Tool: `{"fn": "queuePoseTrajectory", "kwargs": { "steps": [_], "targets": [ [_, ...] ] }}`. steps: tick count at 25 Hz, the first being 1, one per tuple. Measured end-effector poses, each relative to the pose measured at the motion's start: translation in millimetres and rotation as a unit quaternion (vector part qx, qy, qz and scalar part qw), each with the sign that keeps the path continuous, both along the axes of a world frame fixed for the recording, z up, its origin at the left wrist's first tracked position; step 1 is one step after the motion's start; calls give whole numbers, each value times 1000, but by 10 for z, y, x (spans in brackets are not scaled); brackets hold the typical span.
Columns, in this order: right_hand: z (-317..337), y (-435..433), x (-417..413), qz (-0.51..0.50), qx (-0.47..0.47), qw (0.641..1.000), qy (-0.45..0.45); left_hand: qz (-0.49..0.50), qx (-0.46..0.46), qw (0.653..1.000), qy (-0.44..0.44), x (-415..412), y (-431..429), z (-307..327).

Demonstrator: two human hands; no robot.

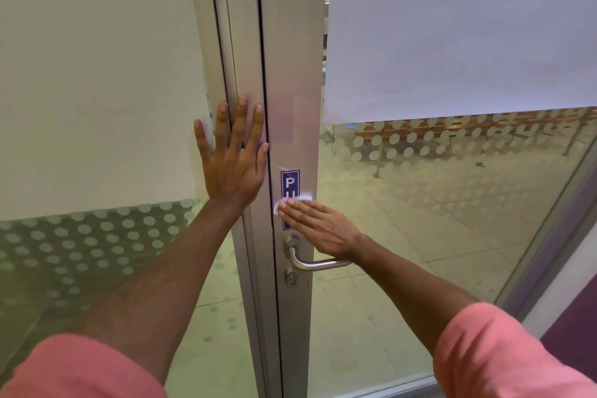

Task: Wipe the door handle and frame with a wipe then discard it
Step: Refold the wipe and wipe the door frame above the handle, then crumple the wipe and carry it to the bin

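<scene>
A silver aluminium door frame runs upright through the middle of the view. My right hand lies flat against it, pressing a white wipe onto a blue sign sticker just above the metal lever handle. Only the wipe's edges show past my fingertips. My left hand is spread flat on the fixed frame post to the left of the door gap, fingers apart, holding nothing. A keyhole cylinder sits below the handle.
Glass panels with frosted dots flank the frame, left and right. White sheets cover their upper parts. Through the right glass I see a tiled floor and benches. A purple wall stands at the far right.
</scene>
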State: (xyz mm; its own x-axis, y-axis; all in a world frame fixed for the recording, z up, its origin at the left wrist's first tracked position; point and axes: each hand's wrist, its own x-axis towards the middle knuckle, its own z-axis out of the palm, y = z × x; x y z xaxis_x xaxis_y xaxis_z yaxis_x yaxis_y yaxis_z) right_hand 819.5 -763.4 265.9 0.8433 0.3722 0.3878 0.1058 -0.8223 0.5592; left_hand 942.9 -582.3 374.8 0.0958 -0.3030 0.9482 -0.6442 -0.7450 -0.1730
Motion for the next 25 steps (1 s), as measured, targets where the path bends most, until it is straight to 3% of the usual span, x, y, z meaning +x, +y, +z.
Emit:
{"fn": "queuePoseTrajectory", "kwargs": {
  "steps": [3,7,9,10,11,12,14,16,17,18,19,21,23,25],
  "targets": [
    [25,-11,-158,21,-13,997,67,-12,-2,1000,20,-12,10,12],
    [53,179,-390,6,66,992,104,-86,-50,990,97,-369,49,-513],
    [8,350,-463,-14,110,990,88,-123,-97,969,192,-699,105,-1033],
    [-18,447,-499,-25,137,988,68,-157,-128,940,274,-861,139,-1273],
    [-48,550,-532,-34,168,984,45,-206,-164,890,372,-1001,170,-1467],
    [-84,664,-577,-39,202,978,18,-261,-211,814,474,-1126,201,-1625],
    [-205,891,-688,-28,261,965,-24,-344,-327,600,644,-1295,221,-1828],
    [-433,1125,-838,-14,292,956,-30,-404,-400,381,730,-1435,270,-1948],
    [-569,1233,-917,-18,300,953,-29,-427,-405,302,750,-1506,299,-2013],
    [-712,1317,-997,-31,317,948,-15,-440,-406,246,763,-1567,315,-2095],
    [-842,1381,-1086,-55,340,939,11,-443,-407,205,772,-1625,335,-2181],
    [-1093,1453,-1272,-89,373,921,66,-427,-406,167,790,-1727,380,-2350],
    [-1258,1477,-1504,-104,414,902,67,-409,-379,172,812,-1861,395,-2500],
    [-1355,1447,-1762,-142,506,851,-4,-390,-335,194,836,-2047,371,-2605]
  ]
}}
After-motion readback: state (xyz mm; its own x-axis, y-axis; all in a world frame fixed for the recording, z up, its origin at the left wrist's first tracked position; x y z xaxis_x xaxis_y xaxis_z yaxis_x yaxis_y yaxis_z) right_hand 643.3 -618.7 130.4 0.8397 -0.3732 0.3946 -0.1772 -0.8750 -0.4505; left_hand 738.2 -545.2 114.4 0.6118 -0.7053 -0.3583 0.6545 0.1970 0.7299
